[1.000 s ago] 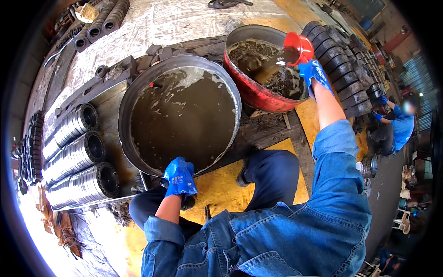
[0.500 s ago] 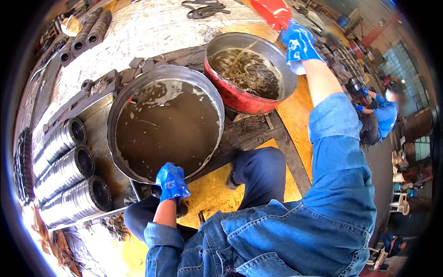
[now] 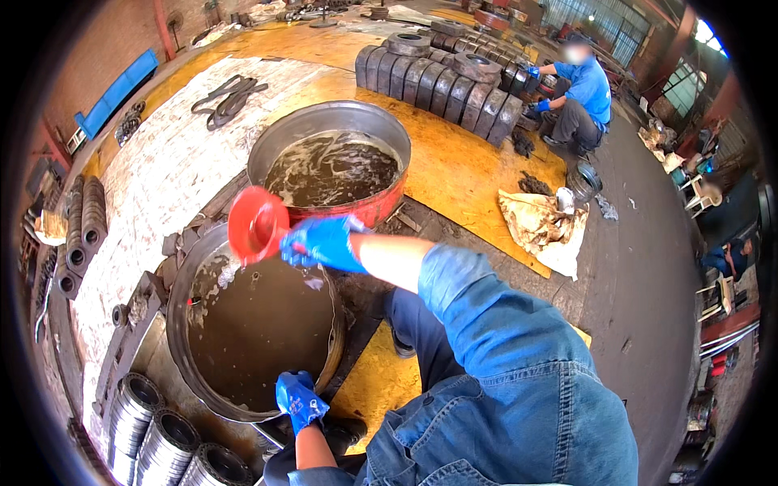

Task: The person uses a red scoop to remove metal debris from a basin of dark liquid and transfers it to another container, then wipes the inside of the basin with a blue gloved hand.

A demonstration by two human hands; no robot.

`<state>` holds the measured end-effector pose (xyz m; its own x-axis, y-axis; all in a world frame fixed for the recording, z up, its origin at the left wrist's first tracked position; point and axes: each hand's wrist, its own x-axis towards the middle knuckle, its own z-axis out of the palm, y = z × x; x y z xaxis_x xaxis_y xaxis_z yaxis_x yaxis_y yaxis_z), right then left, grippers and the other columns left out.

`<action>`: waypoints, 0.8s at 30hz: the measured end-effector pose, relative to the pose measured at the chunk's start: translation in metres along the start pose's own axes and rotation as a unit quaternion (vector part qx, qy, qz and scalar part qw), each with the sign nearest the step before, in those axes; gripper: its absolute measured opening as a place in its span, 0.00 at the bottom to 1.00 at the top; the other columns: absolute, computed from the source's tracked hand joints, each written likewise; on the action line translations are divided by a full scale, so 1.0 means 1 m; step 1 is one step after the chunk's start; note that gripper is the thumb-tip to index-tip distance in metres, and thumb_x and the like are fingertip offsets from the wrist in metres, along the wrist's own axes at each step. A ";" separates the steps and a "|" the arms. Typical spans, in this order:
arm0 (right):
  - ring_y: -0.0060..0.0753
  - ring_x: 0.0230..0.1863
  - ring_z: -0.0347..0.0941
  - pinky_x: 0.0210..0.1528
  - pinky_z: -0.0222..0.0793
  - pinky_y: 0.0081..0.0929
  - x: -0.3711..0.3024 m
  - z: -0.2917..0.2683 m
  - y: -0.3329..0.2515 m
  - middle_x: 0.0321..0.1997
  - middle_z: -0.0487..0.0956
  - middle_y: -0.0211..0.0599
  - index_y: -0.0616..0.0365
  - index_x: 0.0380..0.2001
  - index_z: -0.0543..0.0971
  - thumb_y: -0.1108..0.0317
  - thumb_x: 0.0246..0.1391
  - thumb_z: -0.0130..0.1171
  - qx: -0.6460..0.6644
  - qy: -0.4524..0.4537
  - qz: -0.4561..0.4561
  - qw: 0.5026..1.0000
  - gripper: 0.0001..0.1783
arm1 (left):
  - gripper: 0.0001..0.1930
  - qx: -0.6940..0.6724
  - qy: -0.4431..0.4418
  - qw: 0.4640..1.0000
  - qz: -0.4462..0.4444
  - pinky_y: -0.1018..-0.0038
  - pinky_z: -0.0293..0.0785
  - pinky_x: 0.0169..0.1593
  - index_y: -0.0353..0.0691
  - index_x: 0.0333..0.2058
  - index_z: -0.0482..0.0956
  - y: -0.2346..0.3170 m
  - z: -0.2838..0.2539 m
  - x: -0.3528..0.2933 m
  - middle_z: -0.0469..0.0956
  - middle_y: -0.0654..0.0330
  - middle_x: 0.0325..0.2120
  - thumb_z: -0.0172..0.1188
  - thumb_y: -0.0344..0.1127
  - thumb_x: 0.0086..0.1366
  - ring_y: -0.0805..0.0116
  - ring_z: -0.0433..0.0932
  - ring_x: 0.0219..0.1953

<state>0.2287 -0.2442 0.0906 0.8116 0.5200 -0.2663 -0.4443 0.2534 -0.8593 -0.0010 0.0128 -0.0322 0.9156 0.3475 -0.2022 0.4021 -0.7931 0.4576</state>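
Note:
My right hand (image 3: 324,245), in a blue glove, is closed round the handle of a red plastic dipper (image 3: 258,223). The dipper is tilted over the far edge of a large metal basin (image 3: 180,344) of murky brown liquid. My left hand (image 3: 299,398), also gloved in blue, is closed on this basin's near rim; its fingertips are partly hidden. Beyond stands a second round basin, the red-sided tub (image 3: 381,209), holding brown liquid with swirling foam. A small red and white object (image 3: 193,302) shows at the left inside edge of the large basin.
Stacked ringed metal parts (image 3: 174,433) stand left of the large basin. Black straps (image 3: 228,99) lie on a pale sheet. A row of dark blocks (image 3: 438,85) is further off, with a crouching co-worker (image 3: 585,93) beside it. A stained cloth (image 3: 543,227) lies at right.
My right hand has swung the dipper left and nearer, from beyond the red tub to over the large basin. The view has turned right. My left hand stays at the rim.

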 end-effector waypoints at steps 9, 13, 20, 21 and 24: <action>0.42 0.24 0.78 0.26 0.73 0.42 0.080 0.021 0.172 0.22 0.80 0.45 0.53 0.22 0.83 0.67 0.49 0.57 -0.851 0.161 -0.179 0.466 0.07 | 0.09 0.154 -0.038 0.978 0.134 0.55 0.76 0.36 0.42 0.30 0.85 -0.037 0.027 0.018 0.83 0.48 0.31 0.61 0.39 0.57 0.44 0.81 0.35; 0.49 0.34 0.82 0.32 0.76 0.43 0.060 0.069 0.149 0.30 0.82 0.52 0.56 0.30 0.83 0.67 0.49 0.60 -0.742 0.120 -0.177 0.635 0.07 | 0.08 0.111 0.047 0.987 0.110 0.56 0.76 0.38 0.49 0.27 0.84 -0.001 -0.032 -0.021 0.78 0.53 0.32 0.65 0.38 0.45 0.49 0.79 0.39; 0.36 0.27 0.77 0.31 0.71 0.36 0.076 0.061 0.188 0.28 0.82 0.37 0.60 0.36 0.82 0.61 0.54 0.58 -0.494 -0.001 -0.070 0.866 0.14 | 0.13 0.039 -0.058 0.995 -0.077 0.53 0.77 0.41 0.38 0.34 0.83 0.019 -0.036 -0.004 0.82 0.43 0.32 0.61 0.41 0.57 0.42 0.81 0.38; 0.38 0.27 0.78 0.31 0.71 0.39 0.068 0.072 0.177 0.31 0.84 0.40 0.61 0.36 0.82 0.61 0.50 0.60 -0.369 -0.035 -0.002 0.929 0.15 | 0.13 0.030 -0.081 0.990 -0.114 0.54 0.78 0.42 0.38 0.36 0.84 0.018 -0.036 -0.002 0.82 0.43 0.33 0.61 0.41 0.57 0.42 0.82 0.40; 0.18 0.25 0.74 0.26 0.71 0.20 0.069 0.091 0.176 0.39 0.84 0.30 0.53 0.45 0.81 0.58 0.59 0.60 -0.171 -0.039 0.209 0.962 0.15 | 0.14 0.008 -0.104 0.984 -0.147 0.57 0.78 0.46 0.41 0.39 0.85 0.020 -0.039 -0.001 0.83 0.45 0.38 0.60 0.40 0.57 0.44 0.82 0.44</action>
<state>0.1723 -0.0893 -0.0391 0.5521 0.5808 -0.5982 -0.5643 -0.2679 -0.7809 0.0063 0.0156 0.0107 0.7385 0.4550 -0.4976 0.6483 -0.6819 0.3386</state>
